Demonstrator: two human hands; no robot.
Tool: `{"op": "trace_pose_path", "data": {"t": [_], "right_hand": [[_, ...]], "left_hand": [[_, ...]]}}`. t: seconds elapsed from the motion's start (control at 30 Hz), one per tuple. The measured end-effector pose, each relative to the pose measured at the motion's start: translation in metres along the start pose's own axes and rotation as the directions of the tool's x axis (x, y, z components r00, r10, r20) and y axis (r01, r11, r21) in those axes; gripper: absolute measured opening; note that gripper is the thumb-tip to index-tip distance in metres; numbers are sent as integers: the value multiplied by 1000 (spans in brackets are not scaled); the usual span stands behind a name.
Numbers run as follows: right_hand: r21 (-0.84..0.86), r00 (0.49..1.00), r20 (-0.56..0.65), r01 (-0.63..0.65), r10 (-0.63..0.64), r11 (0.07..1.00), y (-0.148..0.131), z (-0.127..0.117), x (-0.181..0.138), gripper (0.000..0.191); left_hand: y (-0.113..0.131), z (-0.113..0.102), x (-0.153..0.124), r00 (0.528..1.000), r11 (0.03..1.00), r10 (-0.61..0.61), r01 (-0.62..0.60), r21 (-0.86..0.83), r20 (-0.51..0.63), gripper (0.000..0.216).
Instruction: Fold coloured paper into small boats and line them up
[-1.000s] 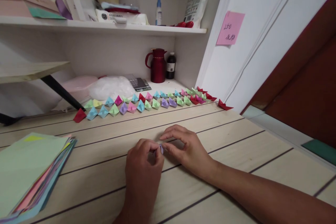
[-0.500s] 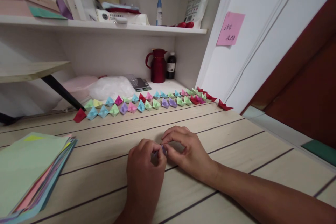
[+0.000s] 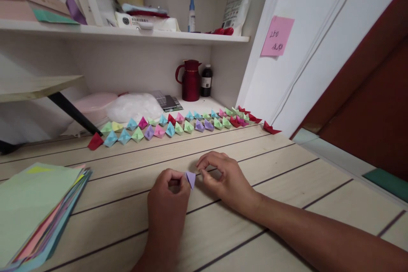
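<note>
Between thumb and forefinger, my left hand (image 3: 168, 197) pinches a small piece of folded purple paper (image 3: 190, 179), whose triangular face shows. Just to its right, my right hand (image 3: 228, 176) is apart from the paper, with curved fingers, a small gap at the thumb and nothing seen in it. Beyond both hands, several small folded paper boats stand in rows, among them a purple boat (image 3: 199, 126), a light green boat (image 3: 188, 126) and a red boat (image 3: 270, 128) at the right end.
A stack of coloured paper sheets (image 3: 38, 204) lies at the left on the slatted wooden table (image 3: 127, 238). Behind the boats are a dark red jug (image 3: 191, 80), a dark bottle (image 3: 206, 81) and a white plastic bag (image 3: 135, 107). A black-legged stand (image 3: 75, 112) rises at the left.
My hands have drawn apart. The left has moved slightly left with the purple paper, which now shows more plainly; the right has let go of it.
</note>
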State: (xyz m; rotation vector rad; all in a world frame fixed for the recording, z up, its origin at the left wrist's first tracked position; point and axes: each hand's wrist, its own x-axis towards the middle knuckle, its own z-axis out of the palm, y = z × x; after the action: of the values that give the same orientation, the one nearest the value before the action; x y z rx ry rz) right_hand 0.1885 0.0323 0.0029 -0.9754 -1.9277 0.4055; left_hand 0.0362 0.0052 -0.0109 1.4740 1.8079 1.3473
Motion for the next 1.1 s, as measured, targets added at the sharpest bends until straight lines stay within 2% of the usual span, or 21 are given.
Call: {"op": "trace_pose_path", "data": {"t": [0.1, 0.2, 0.33, 0.43, 0.63, 0.8, 0.97, 1.1], "right_hand": [[45, 998, 31, -48, 46, 998, 2, 1, 0, 16], [69, 997, 34, -74, 72, 995, 3, 2, -2, 16], [48, 999, 35, -25, 23, 999, 2, 3, -3, 15], [33, 999, 35, 9, -10, 999, -1, 2, -4, 12], [2, 999, 24, 21, -21, 1000, -5, 2, -5, 16], [-16, 999, 14, 31, -31, 999, -5, 3, -5, 17], [-27, 999, 0, 34, -34, 999, -2, 2, -3, 18], [-24, 999, 6, 34, -34, 999, 0, 2, -2, 17]], "left_hand": [[-1, 0, 0, 999, 999, 41, -41, -12, -1, 5], [-4, 1, -1, 987, 988, 157, -157, 7, -16, 8], [-8, 4, -2, 914, 912, 402, -394, 112, -56, 12], [-7, 5, -3, 879, 872, 474, -461, 163, -49, 12], [-3, 5, -7, 897, 888, 440, -431, 158, -27, 14], [-3, 5, -6, 920, 920, 389, -384, 84, -55, 13], [-3, 4, -3, 974, 975, 222, -221, 32, -42, 10], [-3, 2, -1, 997, 997, 82, -82, -9, -7, 5]]}}
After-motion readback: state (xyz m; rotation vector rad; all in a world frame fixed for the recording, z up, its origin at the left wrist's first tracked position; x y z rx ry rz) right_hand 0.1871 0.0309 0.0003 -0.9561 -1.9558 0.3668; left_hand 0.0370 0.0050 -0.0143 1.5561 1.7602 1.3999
